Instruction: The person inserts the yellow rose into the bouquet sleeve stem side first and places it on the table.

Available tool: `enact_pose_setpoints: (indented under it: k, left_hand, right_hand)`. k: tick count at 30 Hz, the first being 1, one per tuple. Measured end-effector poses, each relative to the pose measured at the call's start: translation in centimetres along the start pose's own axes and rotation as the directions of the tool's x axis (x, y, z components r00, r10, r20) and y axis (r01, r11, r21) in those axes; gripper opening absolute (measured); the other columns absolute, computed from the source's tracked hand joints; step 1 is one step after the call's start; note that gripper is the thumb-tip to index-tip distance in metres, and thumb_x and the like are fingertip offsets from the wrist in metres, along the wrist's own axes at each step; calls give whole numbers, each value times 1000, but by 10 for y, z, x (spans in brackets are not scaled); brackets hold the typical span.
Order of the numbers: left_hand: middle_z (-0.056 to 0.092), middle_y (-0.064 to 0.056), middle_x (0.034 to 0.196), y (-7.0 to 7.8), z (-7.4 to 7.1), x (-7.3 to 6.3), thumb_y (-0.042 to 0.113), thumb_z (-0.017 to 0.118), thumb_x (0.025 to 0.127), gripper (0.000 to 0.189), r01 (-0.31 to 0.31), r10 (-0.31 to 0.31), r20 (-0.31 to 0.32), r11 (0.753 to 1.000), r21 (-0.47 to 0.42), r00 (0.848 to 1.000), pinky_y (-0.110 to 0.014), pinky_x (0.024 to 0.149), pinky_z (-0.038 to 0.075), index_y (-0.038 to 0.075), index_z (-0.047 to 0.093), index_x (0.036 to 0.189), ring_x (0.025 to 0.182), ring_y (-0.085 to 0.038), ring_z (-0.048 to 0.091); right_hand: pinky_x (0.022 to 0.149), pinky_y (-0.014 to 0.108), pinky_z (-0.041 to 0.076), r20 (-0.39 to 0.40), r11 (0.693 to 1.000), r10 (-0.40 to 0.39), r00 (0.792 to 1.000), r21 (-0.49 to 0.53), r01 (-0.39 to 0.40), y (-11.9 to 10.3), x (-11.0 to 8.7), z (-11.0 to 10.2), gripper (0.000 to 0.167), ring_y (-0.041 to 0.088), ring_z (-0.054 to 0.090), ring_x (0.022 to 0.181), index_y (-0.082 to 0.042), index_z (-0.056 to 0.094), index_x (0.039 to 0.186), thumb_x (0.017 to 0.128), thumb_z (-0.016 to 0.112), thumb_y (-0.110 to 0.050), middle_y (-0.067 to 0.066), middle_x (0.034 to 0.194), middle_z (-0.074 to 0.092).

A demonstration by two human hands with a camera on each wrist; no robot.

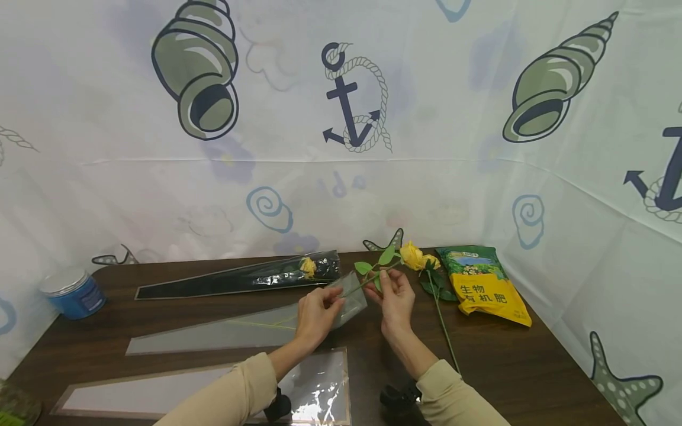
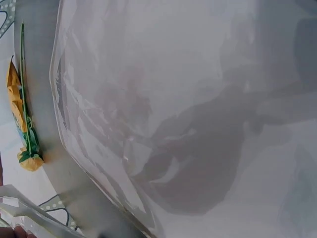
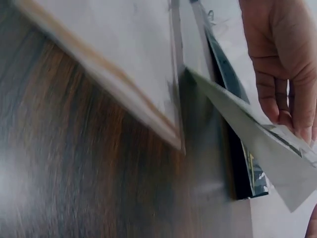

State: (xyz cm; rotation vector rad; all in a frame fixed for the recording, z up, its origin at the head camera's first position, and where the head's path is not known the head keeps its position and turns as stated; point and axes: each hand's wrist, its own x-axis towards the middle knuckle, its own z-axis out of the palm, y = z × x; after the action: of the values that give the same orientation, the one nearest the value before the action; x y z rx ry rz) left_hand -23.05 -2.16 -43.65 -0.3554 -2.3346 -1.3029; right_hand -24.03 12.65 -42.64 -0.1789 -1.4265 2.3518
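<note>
In the head view my left hand [image 1: 317, 316] pinches the open end of a grey translucent flower sleeve [image 1: 213, 336] between thumb and fingers. My right hand [image 1: 396, 302] pinches the stem of a yellow rose [image 1: 411, 255] just below its bloom and green leaves [image 1: 386, 255]. The stem runs into the sleeve, where a thin yellow-green line shows through the film. Seen from the right wrist, the left hand [image 3: 282, 64] grips the raised sleeve edge [image 3: 247, 121]. Fingertips [image 2: 19, 232] appear at the lower left of the left wrist view.
A second yellow rose [image 1: 444, 331] lies to the right, beside a green-and-yellow fertilizer bag [image 1: 487, 287]. Behind lies a black sleeve [image 1: 224, 286] holding a yellow rose. A white-and-clear sleeve [image 1: 160, 393] lies in front. A blue jar [image 1: 77, 296] stands at the left table edge.
</note>
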Motion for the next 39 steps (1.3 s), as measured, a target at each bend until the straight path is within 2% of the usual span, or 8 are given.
enact_pose_setpoints:
  k: [7,13,18,21,25,29,33,39]
  left_hand:
    - [71,-2,74,2,-1,0,8,74,78,19,8,-9,-20,999,-50,1000,-20,59,46,5,74,97,67,-13,65]
    - [71,-3,73,2,0,1,7,74,78,20,-10,8,-33,998,-55,999,-20,59,47,4,74,98,66,-14,65]
    - [71,-4,74,3,0,1,5,74,78,19,-12,9,-36,998,-69,999,-20,59,48,2,74,97,66,-14,65]
    - [70,-5,73,3,0,1,5,74,77,19,-10,7,-39,997,-78,999,-20,59,48,2,74,97,66,-15,65]
    - [70,-6,73,2,0,1,4,73,78,19,-10,6,-43,996,-88,999,-19,60,48,1,73,97,66,-17,65]
    - [70,-8,75,1,-1,1,3,73,78,20,-8,5,-37,996,-92,999,-18,60,47,0,73,98,67,-19,66]
    - [70,-8,76,1,-1,2,2,73,78,20,-4,1,-36,995,-97,999,-18,59,47,-1,72,98,66,-19,66]
    - [70,-7,75,3,-1,2,4,73,78,21,-11,7,-45,996,-87,999,-20,60,48,1,73,98,65,-17,65]
  right_hand:
    - [59,23,54,-91,999,33,995,29,-30,3,-1,3,12,10,66,62,-6,50,84,91,60,-6,0,77,62]
    - [57,22,53,-104,998,46,994,56,-40,4,-3,5,13,11,67,62,-7,52,81,90,61,-5,-1,75,61]
    - [56,21,49,-83,996,92,992,29,-90,3,-4,4,3,10,65,65,-7,58,91,92,59,-9,-4,80,63]
    - [56,19,50,-73,992,122,990,31,-120,3,-5,3,13,9,64,65,-5,60,101,96,54,-15,-3,82,61]
    - [57,20,51,-61,991,126,990,47,-123,4,-5,0,18,5,62,67,-9,63,103,98,49,-19,-4,88,63]
    - [55,17,47,-56,993,98,994,65,-94,3,-4,-1,13,2,55,63,-16,65,95,96,53,-18,-11,91,65]
    - [52,18,40,-69,995,79,994,71,-74,2,-3,1,11,3,49,58,-18,65,88,94,57,-16,-9,74,61]
    - [59,19,43,-142,999,45,989,31,-41,1,-2,5,16,4,48,63,-17,64,75,90,63,-13,-11,74,62]
